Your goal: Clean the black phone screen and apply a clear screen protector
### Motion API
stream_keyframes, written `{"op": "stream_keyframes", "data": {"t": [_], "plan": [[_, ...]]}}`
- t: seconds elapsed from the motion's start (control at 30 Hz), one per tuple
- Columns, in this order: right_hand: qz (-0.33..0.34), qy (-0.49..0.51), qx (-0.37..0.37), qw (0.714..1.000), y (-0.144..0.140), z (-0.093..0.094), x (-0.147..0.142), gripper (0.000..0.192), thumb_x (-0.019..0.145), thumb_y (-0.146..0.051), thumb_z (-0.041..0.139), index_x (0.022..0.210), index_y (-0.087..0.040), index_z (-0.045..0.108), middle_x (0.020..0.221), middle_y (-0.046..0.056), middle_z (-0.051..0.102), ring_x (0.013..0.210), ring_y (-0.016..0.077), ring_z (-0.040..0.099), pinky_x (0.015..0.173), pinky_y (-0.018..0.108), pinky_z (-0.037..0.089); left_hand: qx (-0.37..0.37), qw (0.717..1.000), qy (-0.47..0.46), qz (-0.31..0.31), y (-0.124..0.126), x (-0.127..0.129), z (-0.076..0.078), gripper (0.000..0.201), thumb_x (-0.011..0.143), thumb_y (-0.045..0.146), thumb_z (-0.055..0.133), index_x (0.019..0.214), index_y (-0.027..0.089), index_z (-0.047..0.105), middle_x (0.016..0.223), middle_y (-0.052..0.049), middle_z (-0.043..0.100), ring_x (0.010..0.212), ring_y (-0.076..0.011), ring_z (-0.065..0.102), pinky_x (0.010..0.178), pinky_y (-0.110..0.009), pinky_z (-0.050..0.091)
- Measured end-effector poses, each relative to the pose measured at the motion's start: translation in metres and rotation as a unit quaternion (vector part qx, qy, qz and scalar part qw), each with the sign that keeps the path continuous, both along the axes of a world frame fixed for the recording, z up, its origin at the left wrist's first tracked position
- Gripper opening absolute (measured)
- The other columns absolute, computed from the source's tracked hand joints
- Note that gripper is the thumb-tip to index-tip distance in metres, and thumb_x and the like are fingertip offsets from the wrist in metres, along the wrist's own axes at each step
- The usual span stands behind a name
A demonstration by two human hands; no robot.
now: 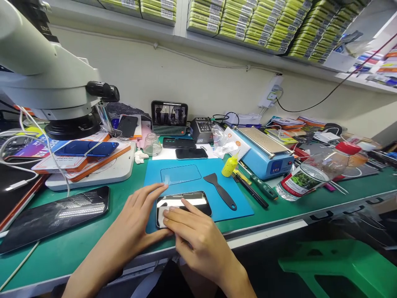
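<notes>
A phone point(186, 202) with a shiny dark screen lies face up on a blue mat point(238, 203). My right hand point(195, 227) presses a small white wiping pad point(161, 217) against the screen's left end, fingers together over it. Around that same end rests my left hand point(139, 211), its fingers stretched out past the far corner and its thumb along the near edge. Just beyond its fingertips lies a clear dark-edged screen sheet point(180, 174) with a whitish tab point(166, 179). To the right are a black scraper point(220, 191) and a yellow squeeze bottle point(230, 165).
A microscope point(46, 82) overhangs the left side. A large dark phone point(58, 217) lies left of my arm. Right of the mat are a screwdriver point(263, 186), a blue heating plate unit point(266, 155) and a tilted water bottle point(313, 176). A green stool point(341, 260) stands below.
</notes>
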State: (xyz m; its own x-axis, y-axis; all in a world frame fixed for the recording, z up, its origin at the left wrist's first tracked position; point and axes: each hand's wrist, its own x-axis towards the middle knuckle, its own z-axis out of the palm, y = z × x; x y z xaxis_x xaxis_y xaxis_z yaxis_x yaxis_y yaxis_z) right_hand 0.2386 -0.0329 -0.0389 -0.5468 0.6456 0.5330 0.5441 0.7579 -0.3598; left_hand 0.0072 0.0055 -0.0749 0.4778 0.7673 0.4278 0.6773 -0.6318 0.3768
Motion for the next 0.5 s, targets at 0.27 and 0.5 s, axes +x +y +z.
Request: {"op": "stream_keyframes", "data": {"t": [0.27, 0.5], "plan": [[-0.109, 0.213, -0.043, 0.97, -0.008, -0.019, 0.053, 0.027, 0.101, -0.015, 0.068, 0.114, -0.032, 0.085, 0.113, -0.003, 0.086, 0.106, 0.0217, 0.083, 0.121, 0.049, 0.055, -0.016, 0.997, -0.076, 0.01, -0.008, -0.008, 0.021, 0.055, 0.107, 0.052, 0.061, 0.157, 0.041, 0.043, 0.155, -0.004, 0.061, 0.148, -0.0308, 0.053, 0.119, -0.051, 0.049], [-0.311, 0.407, -0.1, 0.853, 0.008, -0.022, 0.099, 0.03, 0.103, -0.046, 0.069, 0.112, -0.022, 0.084, 0.111, 0.011, 0.086, 0.099, 0.0308, 0.083, 0.084, 0.043, 0.069, -0.035, 0.997, 0.02, 0.07, 0.028, 0.001, 0.046, 0.053, 0.109, 0.062, 0.048, 0.147, 0.027, 0.057, 0.145, -0.01, 0.071, 0.13, -0.0315, 0.069, 0.109, -0.049, 0.057]]}}
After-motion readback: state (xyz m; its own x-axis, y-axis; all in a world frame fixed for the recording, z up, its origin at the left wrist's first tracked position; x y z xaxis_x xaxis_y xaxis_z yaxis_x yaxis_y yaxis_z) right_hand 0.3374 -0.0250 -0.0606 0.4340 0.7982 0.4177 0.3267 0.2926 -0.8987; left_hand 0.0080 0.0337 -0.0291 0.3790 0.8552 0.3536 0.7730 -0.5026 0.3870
